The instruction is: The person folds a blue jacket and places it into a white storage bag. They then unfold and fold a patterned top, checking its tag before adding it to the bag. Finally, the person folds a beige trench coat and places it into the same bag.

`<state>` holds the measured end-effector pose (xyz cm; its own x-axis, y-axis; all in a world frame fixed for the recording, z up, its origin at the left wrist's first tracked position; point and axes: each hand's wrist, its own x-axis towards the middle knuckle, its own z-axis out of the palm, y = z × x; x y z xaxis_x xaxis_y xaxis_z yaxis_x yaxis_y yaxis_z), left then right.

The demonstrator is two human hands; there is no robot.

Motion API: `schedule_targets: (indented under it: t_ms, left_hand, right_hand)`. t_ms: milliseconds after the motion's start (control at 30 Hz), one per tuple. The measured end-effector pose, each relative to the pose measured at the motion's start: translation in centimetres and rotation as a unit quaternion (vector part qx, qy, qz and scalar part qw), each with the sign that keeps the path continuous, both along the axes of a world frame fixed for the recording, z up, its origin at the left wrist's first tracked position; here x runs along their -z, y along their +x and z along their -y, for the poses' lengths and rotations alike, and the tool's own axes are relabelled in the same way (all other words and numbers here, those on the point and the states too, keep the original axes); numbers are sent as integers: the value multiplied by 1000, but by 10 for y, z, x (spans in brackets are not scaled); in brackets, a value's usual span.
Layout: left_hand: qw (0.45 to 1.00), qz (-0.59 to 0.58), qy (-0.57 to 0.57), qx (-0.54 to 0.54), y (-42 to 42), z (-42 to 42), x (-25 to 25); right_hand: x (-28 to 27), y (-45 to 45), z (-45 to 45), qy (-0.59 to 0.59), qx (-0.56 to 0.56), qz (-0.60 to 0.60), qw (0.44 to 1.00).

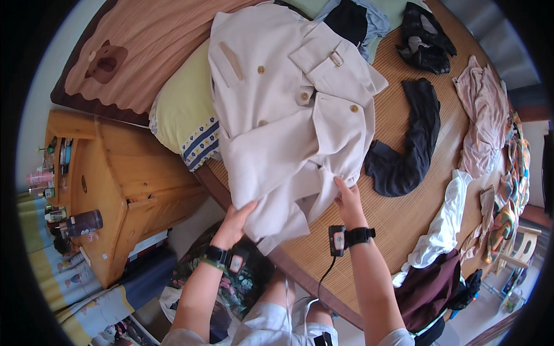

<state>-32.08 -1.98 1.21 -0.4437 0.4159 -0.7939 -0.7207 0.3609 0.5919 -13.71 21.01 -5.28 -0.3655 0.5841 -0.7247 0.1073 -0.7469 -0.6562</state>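
A cream coat (277,121) with tan buttons and a buckled strap lies spread over the edge of a bed covered by a woven bamboo mat (342,242). My left hand (237,220) grips the coat's near left edge, its fingers partly hidden by the cloth. With thumb and fingers, my right hand (348,194) pinches another part of the coat at the near right. The fabric between the two hands is lifted and hangs in folds. Both wrists carry a strapped device, the right one with a black cable.
A yellow pillow (186,104) lies beside the coat. Black trousers (411,147), a black leather-like item (426,41), a pink garment (482,121), a white garment (441,225) and a maroon one (428,285) lie to the right. A wooden bedside cabinet (147,160) bears a dark bottle (84,222).
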Motion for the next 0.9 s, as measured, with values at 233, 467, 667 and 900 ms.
schedule_targets:
  t_ms: [233, 467, 667, 900]
  left_hand:
    - [998, 36, 11, 60, 50, 61, -83]
    - [972, 85, -27, 218, 184, 91, -100]
    - [898, -60, 98, 424, 333, 131, -29]
    - [602, -207, 52, 770, 448, 98, -9]
  right_hand:
    - [-134, 137, 53, 92, 103, -66, 988]
    - [-174, 322, 108, 187, 25, 88, 978]
    - [-148, 454, 130, 255, -11, 181, 950]
    - [-83, 609, 138, 351, -137, 425, 823]
